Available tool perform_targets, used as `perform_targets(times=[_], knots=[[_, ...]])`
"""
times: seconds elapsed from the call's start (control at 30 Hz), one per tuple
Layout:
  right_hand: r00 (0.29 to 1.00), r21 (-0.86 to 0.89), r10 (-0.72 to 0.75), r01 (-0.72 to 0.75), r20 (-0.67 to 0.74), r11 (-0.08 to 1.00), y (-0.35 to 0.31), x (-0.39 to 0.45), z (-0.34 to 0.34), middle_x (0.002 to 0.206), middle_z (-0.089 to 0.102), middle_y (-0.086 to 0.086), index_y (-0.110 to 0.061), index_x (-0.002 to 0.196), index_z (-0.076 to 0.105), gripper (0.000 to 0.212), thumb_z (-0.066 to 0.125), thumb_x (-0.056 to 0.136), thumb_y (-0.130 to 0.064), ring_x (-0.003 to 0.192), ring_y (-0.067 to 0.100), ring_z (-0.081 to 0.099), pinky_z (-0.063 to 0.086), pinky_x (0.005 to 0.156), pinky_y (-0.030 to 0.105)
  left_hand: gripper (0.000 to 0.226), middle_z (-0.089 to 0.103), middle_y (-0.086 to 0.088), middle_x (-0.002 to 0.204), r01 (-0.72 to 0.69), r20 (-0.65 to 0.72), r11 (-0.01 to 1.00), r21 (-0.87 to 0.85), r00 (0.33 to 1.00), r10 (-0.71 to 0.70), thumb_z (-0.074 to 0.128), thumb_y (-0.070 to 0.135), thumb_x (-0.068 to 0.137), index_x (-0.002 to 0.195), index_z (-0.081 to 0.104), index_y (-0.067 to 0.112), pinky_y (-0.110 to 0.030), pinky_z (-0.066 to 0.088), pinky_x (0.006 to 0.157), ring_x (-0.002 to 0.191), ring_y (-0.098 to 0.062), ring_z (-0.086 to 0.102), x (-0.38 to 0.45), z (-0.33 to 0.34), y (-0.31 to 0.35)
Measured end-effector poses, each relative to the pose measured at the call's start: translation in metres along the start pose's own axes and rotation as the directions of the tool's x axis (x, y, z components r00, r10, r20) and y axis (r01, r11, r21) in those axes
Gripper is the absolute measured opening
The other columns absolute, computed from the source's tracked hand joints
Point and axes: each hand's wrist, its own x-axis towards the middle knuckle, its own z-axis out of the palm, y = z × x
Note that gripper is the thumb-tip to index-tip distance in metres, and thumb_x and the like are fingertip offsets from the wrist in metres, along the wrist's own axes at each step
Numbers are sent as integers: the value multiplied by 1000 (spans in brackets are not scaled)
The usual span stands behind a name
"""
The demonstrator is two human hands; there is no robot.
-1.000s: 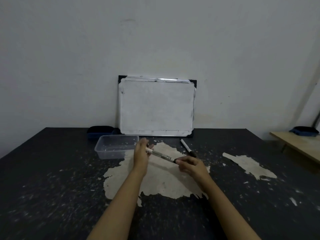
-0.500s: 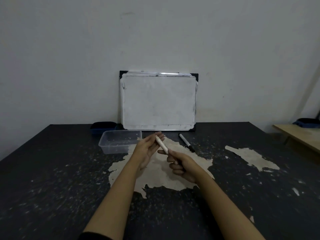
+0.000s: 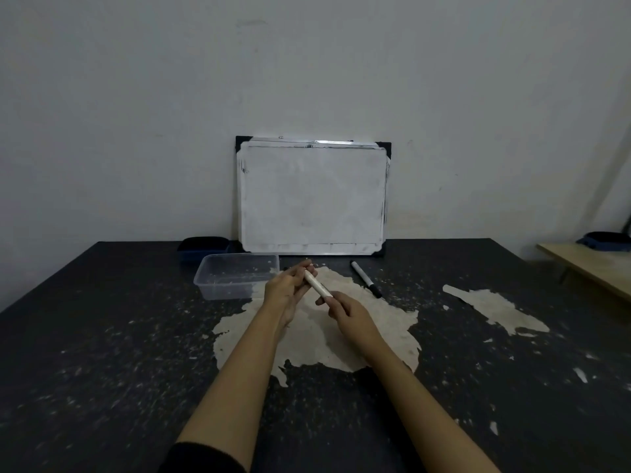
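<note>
Progress looks early: right hand (image 3: 345, 312) has its grip curled round the near end of the slim white marker pen (image 3: 317, 285), and left hand (image 3: 288, 290) pinches the far end, above the dark speckled worktop (image 3: 102, 336). The pen's long axis runs near-right to far-left; its cap end is hidden. Beyond, the white rectangular whiteboard (image 3: 312, 196) bears no writing, so uncapping and writing likely remain.

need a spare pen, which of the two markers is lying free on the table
The black-ended marker lying right of both hands; the white marker is held by the left hand and right hand.
</note>
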Motion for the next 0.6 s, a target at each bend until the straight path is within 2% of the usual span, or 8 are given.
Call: perform_targets(times=[0.07, 0.13, 0.23, 0.37, 0.47, 0.53, 0.6], knots=[[997, -139, -59, 51, -55, 989, 4, 1, 2, 73, 60, -6, -28, 110, 68, 27, 43, 106, -34, 66, 18, 58, 45, 61, 33, 20, 66, -17, 101, -3, -21, 1000, -11, 1000, 3, 48, -4, 95, 109, 63, -8, -33, 49, 90, 89, -20, 66, 0, 2, -1], [989, -260, -111, 81, -101, 962, 6, 1, 3, 72, 62, -8, -31, 117, 65, 27, 42, 105, -37, 58, 7, 52, 36, 51, 24, 22, 66, -18, 102, -16, -47, 1000, -20, 999, 15, 50, -5, 94, 112, 62, -10, -32, 53, 88, 88, -19, 66, -2, 4, -2], [975, -322, -165, 109, -150, 940, 8, -1, 5, 90, 71, -8, -31, 124, 63, 29, 42, 105, -38, 69, 6, 59, 41, 56, 22, 23, 67, -18, 102, -40, -105, 998, -52, 994, 34, 55, -6, 91, 112, 62, -12, -28, 60, 77, 86, -19, 66, -4, 7, -4], [956, -449, -222, 116, -190, 886, 10, -2, 4, 106, 70, -4, -27, 130, 61, 31, 47, 104, -36, 87, 13, 65, 49, 67, 27, 17, 68, -12, 88, -56, -214, 997, -45, 976, 46, 62, -7, 87, 104, 65, -10, -34, 54, 88, 81, -18, 65, -5, 11, -7], [946, -494, -256, 129, -198, 860, 16, -4, -3, 106, 70, -6, -28, 131, 61, 32, 53, 101, -35, 87, 11, 64, 46, 65, 22, 21, 69, -16, 94, -82, -304, 995, -49, 950, 63, 72, -3, 80, 101, 68, -7, -32, 55, 86, 82, -20, 66, 0, 3, -2], [954, -400, -204, 103, -219, 911, 19, -6, -8, 105, 69, -11, -28, 128, 63, 30, 56, 100, -36, 85, 5, 61, 41, 65, 16, 26, 70, -15, 99, -76, -269, 994, 82, 958, 96, 76, 3, 78, 103, 70, -3, -30, 55, 85, 90, -22, 67, 5, -9, -1], [963, -261, -120, 55, -240, 964, 21, -5, -13, 103, 66, -15, -29, 127, 62, 29, 56, 99, -36, 82, -1, 58, 40, 65, 14, 19, 73, -9, 98, -116, -212, 892, 437, 951, 227, 80, 16, 75, 93, 75, 12, -32, 56, 87, 93, -21, 68, 7, -19, -6]])
